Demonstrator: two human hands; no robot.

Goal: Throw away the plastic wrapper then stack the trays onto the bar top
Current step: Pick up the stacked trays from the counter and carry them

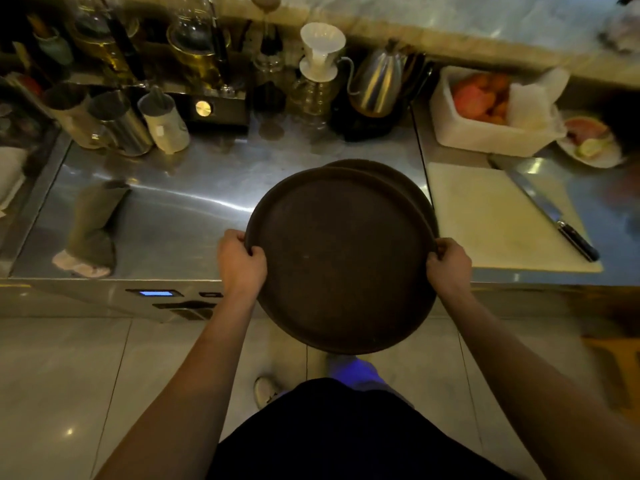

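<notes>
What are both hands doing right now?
Left hand: closed on the left rim of the stacked trays.
Right hand: closed on the right rim of the same trays.

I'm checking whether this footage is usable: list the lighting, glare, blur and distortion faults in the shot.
Head view: dim, warm light; glare streaks on the steel counter; the dark trays show little surface detail; wide-angle bending curves the counter edges; the top right corner and the back-row jars are smeared or soft; both hands, left hand and right hand, stay fairly sharp.

round trays [341,261] in both hands
</notes>
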